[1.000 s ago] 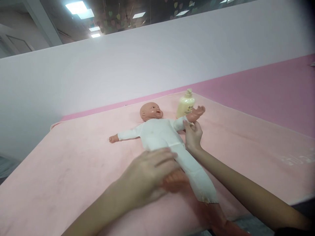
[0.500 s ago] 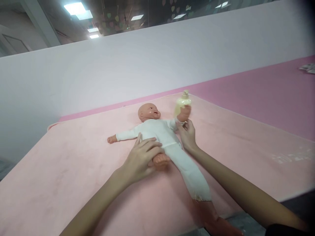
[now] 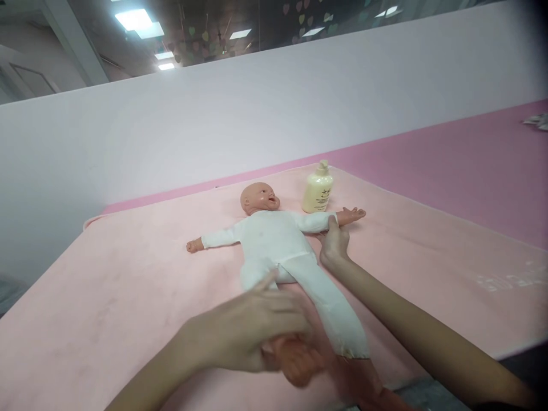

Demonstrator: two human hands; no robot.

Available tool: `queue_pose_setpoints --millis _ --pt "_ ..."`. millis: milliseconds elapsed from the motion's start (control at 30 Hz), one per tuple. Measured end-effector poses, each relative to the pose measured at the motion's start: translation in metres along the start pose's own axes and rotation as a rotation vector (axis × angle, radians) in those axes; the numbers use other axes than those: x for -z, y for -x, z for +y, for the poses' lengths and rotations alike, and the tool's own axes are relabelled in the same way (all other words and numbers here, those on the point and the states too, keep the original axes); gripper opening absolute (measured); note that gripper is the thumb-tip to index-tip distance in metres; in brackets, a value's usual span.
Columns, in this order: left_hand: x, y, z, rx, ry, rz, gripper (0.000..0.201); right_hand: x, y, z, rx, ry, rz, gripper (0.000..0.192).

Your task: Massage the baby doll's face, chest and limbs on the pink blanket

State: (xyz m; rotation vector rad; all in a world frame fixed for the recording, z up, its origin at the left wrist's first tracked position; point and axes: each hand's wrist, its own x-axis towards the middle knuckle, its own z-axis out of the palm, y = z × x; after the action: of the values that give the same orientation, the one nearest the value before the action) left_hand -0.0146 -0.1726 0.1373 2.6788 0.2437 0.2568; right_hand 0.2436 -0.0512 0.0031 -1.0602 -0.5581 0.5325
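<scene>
A baby doll (image 3: 278, 237) with a white cloth body lies on its back, its bald head turned to the right. My left hand (image 3: 257, 325), a little blurred, is wrapped round the doll's bent leg near the brown foot (image 3: 299, 361). That leg is mostly hidden behind my fingers. My right hand (image 3: 336, 242) grips the doll's sleeve close to the wrist, thumb on top, with the arm stretched out to the right. The doll's other arm (image 3: 222, 234) lies out to the left, and its other leg (image 3: 338, 308) extends toward me.
A pale yellow pump bottle (image 3: 317, 191) stands upright just behind the doll's outstretched arm. The doll lies on a pink blanket (image 3: 128, 291) over a pink surface (image 3: 462, 165). Behind it rises a white wall (image 3: 240, 114) with glass above.
The doll's arm in my right hand went from raised to stretched out rightward, uncovering the bottle. My left hand moved toward me with the foot, and the bent leg came down.
</scene>
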Motion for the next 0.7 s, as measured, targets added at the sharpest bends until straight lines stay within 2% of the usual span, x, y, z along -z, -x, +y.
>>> queue_pose_setpoints --millis 67,133,200,267,367,433,567,700 --pt "0.02 0.007 -0.004 0.116 -0.073 0.203 0.024 -0.004 0.006 -0.008 -0.015 -0.025 0.011 0.066" --pt "0.031 0.012 -0.014 0.255 -0.079 0.378 0.023 -0.007 0.012 -0.012 0.026 0.025 -0.011 0.058" --pt "0.029 0.013 -0.03 0.347 -0.013 0.444 0.027 -0.007 0.015 -0.012 0.086 0.13 -0.086 0.05" --pt "0.017 0.009 -0.049 0.342 0.025 0.426 0.029 -0.006 0.018 -0.011 0.214 0.306 -0.249 0.046" --pt "-0.004 0.0 -0.069 0.271 -0.057 0.397 0.026 -0.004 0.02 -0.011 0.478 0.57 -0.505 0.043" --pt "-0.012 -0.004 -0.071 0.259 -0.129 0.39 0.027 -0.003 0.021 -0.013 0.551 0.635 -0.574 0.042" --pt "-0.01 -0.009 -0.051 0.208 -0.238 0.368 0.03 -0.003 0.021 -0.016 0.405 0.55 -0.532 0.043" --pt "-0.011 -0.014 -0.02 0.006 -0.183 0.229 0.023 -0.003 0.018 -0.014 0.183 0.314 -0.395 0.05"
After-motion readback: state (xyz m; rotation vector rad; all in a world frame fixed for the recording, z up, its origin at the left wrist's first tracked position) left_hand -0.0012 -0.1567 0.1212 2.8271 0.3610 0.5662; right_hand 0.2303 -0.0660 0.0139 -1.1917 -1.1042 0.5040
